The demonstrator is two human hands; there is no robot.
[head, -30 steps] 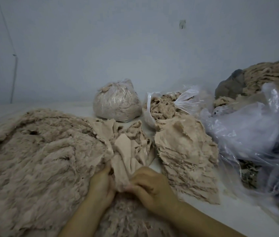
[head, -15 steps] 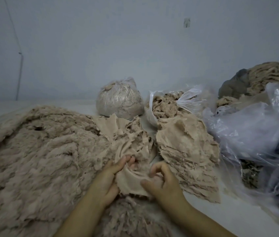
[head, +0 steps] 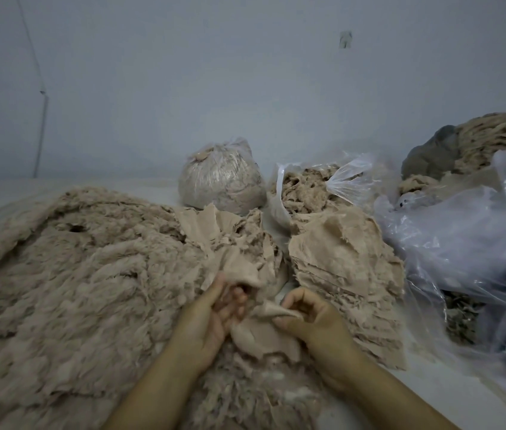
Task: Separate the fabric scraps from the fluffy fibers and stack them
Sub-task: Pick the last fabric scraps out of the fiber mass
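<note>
Between both hands (head: 258, 308), beige fabric scrap (head: 261, 333) pinched (each side); risk: clinging fluffy fibers (head: 90, 290) carried onto stack (head: 345, 274).

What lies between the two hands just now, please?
In the head view, a crumpled beige fabric scrap spans the gap: the left hand holds one end, the right hand pinches the other.

left hand (head: 211, 318) bare | right hand (head: 313, 321) bare | forearms apparently sleeveless, no jewellery visible
</note>
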